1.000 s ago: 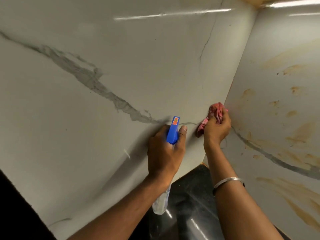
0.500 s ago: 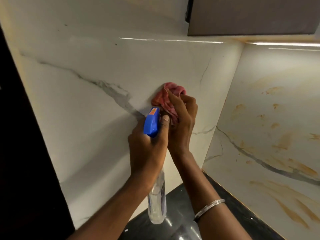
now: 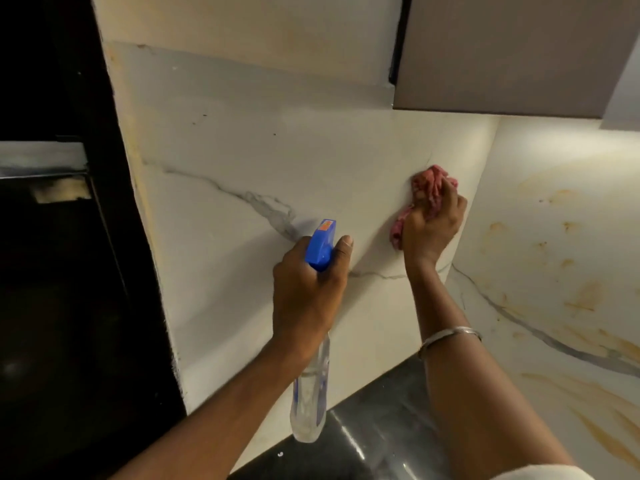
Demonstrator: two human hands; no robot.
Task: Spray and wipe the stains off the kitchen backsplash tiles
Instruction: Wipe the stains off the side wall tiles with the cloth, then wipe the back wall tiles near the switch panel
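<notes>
Shifted right toward the corner (image 3: 482,174), pink cloth (image 3: 428,183) bunches in gripping right fingers (image 3: 447,204); left fingers (image 3: 342,248) clasp sprayer (image 3: 321,245).

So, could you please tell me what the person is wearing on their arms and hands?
Both forearms are bare, without gloves. Behind the right hand, a thin silver bangle circles the forearm. The left hand shows no ring, watch or band. A bit of pale fabric, perhaps a sleeve, shows by the right upper arm at the bottom edge.
</notes>
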